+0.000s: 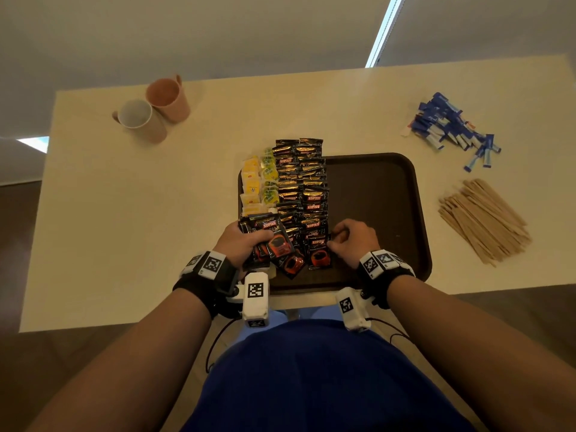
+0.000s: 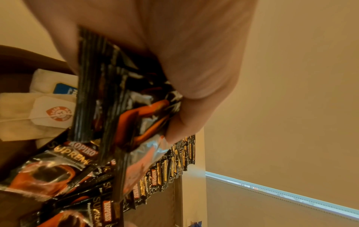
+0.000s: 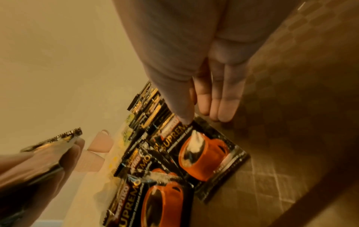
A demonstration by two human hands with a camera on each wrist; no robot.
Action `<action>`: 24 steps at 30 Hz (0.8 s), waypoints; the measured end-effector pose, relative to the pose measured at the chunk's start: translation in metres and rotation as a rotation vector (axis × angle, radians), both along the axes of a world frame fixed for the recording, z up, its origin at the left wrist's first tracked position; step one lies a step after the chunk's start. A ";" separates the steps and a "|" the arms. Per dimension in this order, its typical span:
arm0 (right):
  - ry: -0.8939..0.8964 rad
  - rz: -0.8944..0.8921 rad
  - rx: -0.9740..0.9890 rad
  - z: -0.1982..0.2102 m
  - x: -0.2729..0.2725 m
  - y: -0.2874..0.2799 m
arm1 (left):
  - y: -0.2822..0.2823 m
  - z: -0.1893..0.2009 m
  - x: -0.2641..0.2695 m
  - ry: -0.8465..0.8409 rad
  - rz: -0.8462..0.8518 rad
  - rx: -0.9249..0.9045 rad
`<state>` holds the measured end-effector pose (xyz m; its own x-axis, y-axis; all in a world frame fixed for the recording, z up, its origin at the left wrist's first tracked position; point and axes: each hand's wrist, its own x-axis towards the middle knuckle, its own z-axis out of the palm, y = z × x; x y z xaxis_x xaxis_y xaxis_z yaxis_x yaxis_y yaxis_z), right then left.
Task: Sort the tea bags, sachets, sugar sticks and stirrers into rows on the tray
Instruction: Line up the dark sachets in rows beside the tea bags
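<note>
On the brown tray [image 1: 374,188] lie a row of yellow tea bags [image 1: 252,186], a row of green ones [image 1: 270,179] and two rows of black Kopiko sachets [image 1: 300,182]. My left hand [image 1: 249,241] grips a fanned stack of sachets [image 2: 120,107] over the tray's near left corner. My right hand [image 1: 338,240] pinches the upper right corner of one sachet [image 3: 202,155] lying at the near end of the right row, thumb [image 3: 184,113] on top. Blue sugar sticks [image 1: 452,129] and wooden stirrers [image 1: 483,219] lie in heaps on the table, right of the tray.
Two pink cups [image 1: 156,110] stand at the table's far left. White tea bags with paper tags [image 2: 38,115] lie on the tray under my left hand. The tray's right half is bare. The table's near edge runs just below the tray.
</note>
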<state>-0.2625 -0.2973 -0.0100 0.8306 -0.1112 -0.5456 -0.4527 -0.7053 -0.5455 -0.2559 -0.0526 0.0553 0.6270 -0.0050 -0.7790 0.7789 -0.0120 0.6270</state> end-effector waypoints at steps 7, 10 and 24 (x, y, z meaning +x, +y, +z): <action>-0.256 0.075 0.162 0.038 0.030 0.018 | 0.002 -0.002 0.006 -0.069 -0.082 0.038; -0.071 0.222 0.363 0.051 0.040 0.037 | 0.002 -0.002 0.007 -0.097 -0.100 0.018; 0.127 -0.039 0.414 0.038 0.017 0.003 | 0.008 -0.010 0.008 -0.051 -0.139 -0.034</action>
